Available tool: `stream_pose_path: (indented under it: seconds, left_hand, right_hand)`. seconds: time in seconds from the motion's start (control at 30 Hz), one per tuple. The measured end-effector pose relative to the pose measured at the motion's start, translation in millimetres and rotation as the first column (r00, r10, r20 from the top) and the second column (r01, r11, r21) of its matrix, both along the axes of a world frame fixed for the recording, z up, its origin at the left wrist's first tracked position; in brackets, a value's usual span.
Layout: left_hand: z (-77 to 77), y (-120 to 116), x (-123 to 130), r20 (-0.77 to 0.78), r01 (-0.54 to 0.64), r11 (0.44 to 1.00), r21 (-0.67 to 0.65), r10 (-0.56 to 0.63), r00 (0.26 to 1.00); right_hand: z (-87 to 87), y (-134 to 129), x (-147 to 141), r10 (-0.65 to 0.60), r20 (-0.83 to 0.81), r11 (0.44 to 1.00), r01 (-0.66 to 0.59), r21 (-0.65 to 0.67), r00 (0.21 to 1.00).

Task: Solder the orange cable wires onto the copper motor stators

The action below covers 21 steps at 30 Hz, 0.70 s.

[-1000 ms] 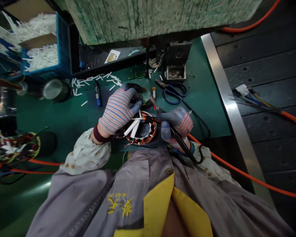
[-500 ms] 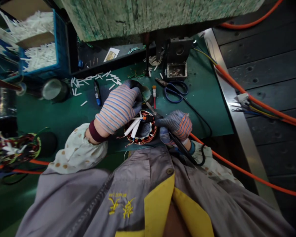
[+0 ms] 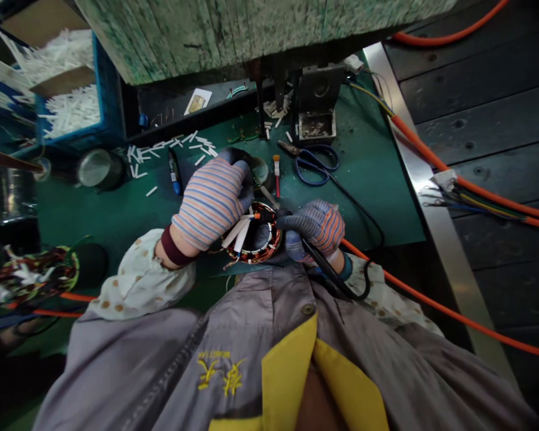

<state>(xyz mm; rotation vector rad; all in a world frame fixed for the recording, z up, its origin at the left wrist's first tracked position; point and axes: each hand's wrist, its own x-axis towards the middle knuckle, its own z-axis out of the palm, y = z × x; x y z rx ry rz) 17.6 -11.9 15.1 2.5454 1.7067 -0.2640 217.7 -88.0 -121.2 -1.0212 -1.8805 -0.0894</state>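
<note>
My left hand (image 3: 215,197), in a striped glove with dark fingertips, is closed in a pinch at the far left rim of a motor stator (image 3: 273,242). What its fingertips hold is hidden. My right hand (image 3: 317,230), gloved the same way, grips a soldering iron (image 3: 275,204) whose metal tip points up and left, over the stator's far edge toward my left fingers. The stator is a ring of copper windings lying in front of me. White sleeves (image 3: 240,236) on its leads cross the opening. Just past my left fingertips lies a small round tin (image 3: 262,173), partly covered.
A red-handled brush (image 3: 277,179), blue-handled scissors (image 3: 317,164) and a soldering-iron stand (image 3: 317,127) lie beyond. A marker (image 3: 175,173) and loose white tubes (image 3: 139,154) are left. Another wound stator (image 3: 65,266) is at far left. Orange cables (image 3: 413,140) run along the right.
The whole view has shifted slightly. Both hands keep almost the same pose, with the soldering iron tip still near my left fingers.
</note>
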Motion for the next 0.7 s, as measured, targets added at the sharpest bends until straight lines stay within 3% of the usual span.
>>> stream_pose_path:
  seconds: [0.27, 0.57, 0.7]
  left_hand:
    - [10.8, 0, 8, -0.13, -0.011, 0.999, -0.051, 0.004, 0.992]
    - [6.1, 1, 0, -0.039, 0.007, 0.999, -0.04, -0.008, 0.999]
    - [2.0, 2, -2, -0.001, 0.012, 0.999, -0.034, -0.012, 1.0]
  right_hand:
    - [3.4, 1, 1, 0.016, -0.025, 1.0, -0.017, -0.022, 1.0]
    - [-1.9, 1, 0, 0.045, -0.087, 0.999, -0.045, 0.001, 0.995]
    - [-6.6, -1, 2, 0.052, -0.024, 0.994, -0.055, -0.097, 0.998]
